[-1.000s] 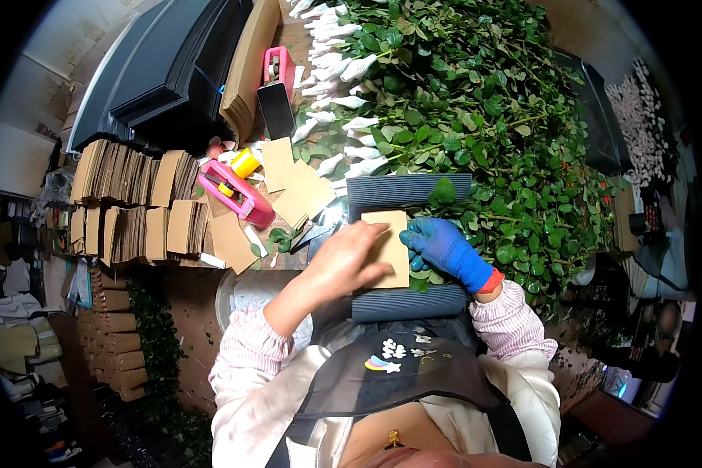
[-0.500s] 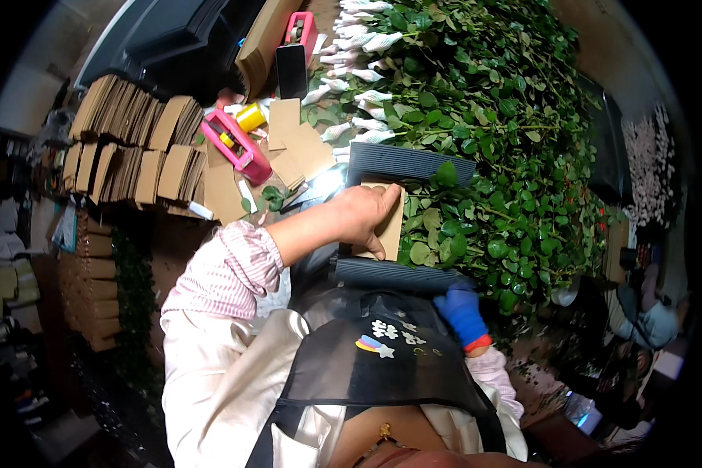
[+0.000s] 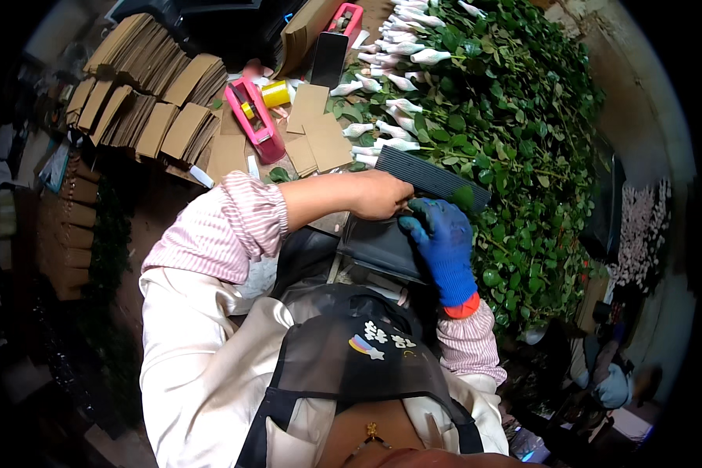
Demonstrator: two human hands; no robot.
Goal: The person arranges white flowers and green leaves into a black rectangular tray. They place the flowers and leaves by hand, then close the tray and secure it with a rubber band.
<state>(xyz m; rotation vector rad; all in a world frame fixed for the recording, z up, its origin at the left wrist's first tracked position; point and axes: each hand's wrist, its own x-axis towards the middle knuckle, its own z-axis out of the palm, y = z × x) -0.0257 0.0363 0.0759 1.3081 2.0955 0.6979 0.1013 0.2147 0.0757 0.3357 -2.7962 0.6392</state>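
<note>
**Operator:** Two hands are meeting at one spot. The left hand [image 3: 378, 195], bare, is reaching across the body with its fingers curled together; what they are closing on is hidden beneath the palm, so I cannot tell whether anything is being gripped.

**Inspector:** And the other one?

**Operator:** The right hand [image 3: 443, 242], in a blue glove, is lying just beside the left, fingers bent and pressing on the dark tray [image 3: 378, 249] in front of the apron. Whether it is clamping anything is also unclear.

**Inspector:** What is sitting directly above the hands?

**Operator:** One dark ribbed panel [image 3: 429, 175] is lying tilted, its near edge touching the knuckles of both hands, its far edge reaching into the green foliage [image 3: 522, 156].

**Inspector:** Going further out?

**Operator:** White wrapped flower buds [image 3: 382, 129] are lying in rows along the left edge of the foliage. Just beside them, flat cardboard pieces [image 3: 320, 132] are lying on the bench. Near those, a pink tape dispenser [image 3: 253, 121] is standing with a yellow roll [image 3: 275, 93] next to it. Well apart on the left, stacks of folded cardboard sleeves [image 3: 148, 101] are leaning in a fan. A second pink dispenser [image 3: 345, 19] is sitting at the top edge.
</note>
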